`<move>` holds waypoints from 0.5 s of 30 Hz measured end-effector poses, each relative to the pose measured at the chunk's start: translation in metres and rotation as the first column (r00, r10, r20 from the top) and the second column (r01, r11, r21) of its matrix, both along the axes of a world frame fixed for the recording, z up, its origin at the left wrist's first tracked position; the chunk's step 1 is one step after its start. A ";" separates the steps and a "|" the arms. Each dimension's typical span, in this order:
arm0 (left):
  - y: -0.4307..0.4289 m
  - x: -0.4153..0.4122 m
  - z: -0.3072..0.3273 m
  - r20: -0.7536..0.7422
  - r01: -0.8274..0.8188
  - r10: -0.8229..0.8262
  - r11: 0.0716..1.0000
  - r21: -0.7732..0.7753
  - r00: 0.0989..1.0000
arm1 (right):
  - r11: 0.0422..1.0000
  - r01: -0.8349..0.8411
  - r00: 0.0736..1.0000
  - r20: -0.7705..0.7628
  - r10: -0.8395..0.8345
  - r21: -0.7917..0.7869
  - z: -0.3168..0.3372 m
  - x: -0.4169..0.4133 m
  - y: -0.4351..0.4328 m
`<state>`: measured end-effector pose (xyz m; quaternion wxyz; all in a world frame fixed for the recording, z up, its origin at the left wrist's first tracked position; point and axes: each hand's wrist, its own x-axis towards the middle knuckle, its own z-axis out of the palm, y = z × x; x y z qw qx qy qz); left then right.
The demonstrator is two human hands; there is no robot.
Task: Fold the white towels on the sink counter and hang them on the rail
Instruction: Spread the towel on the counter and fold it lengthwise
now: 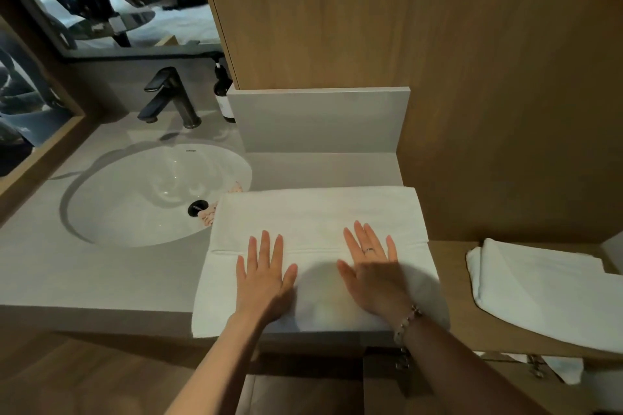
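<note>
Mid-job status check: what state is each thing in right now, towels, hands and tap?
Counter towel: folded, flat on the counter.
Left hand: open, pressing flat on it.
Right hand: open, pressing flat on it.
Second towel: folded, lying on the wooden ledge.
Tap: no water running.

White towel (pixel 317 229), plain, one faint woven band across it. Pale grey counter (pixel 84 280) underneath. White sink (pixel 135 199), black drain (pixel 198 207), black tap (pixel 168 98). Dark bottle (pixel 222 91), white label. Warm brown wood-grain wall (pixel 472 77). At right, the second towel (pixel 539 286), white too.
</note>
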<state>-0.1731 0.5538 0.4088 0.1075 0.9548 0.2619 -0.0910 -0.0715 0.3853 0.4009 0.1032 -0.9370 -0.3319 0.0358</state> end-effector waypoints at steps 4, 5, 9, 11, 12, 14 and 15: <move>0.009 0.013 -0.002 -0.012 0.005 -0.005 1.000 0.005 1.000 | 1.000 0.013 1.000 -0.005 -0.013 0.007 -0.001 0.015 0.006; 0.011 0.017 -0.002 -0.015 0.007 -0.007 1.000 0.008 1.000 | 1.000 0.014 1.000 -0.008 -0.014 0.007 0.000 0.018 0.008; 0.018 0.035 0.002 -0.029 0.016 -0.016 1.000 0.012 0.999 | 1.000 0.006 0.999 -0.034 -0.006 -0.002 0.000 0.035 0.017; 0.021 0.042 0.004 -0.038 0.017 -0.016 1.000 0.007 0.999 | 1.000 -0.003 1.000 -0.024 0.003 -0.009 0.002 0.044 0.021; 0.023 0.045 0.005 -0.045 0.018 -0.018 1.000 0.007 0.999 | 0.999 -0.021 1.000 -0.020 0.021 -0.025 0.005 0.048 0.023; 0.026 0.051 0.006 -0.053 0.020 -0.020 1.000 0.000 0.998 | 0.996 -0.059 0.998 -0.003 0.059 -0.065 0.004 0.055 0.025; 0.027 0.055 0.005 -0.050 0.017 -0.018 1.000 -0.004 0.999 | 0.995 -0.061 0.998 0.010 0.062 -0.080 0.003 0.060 0.026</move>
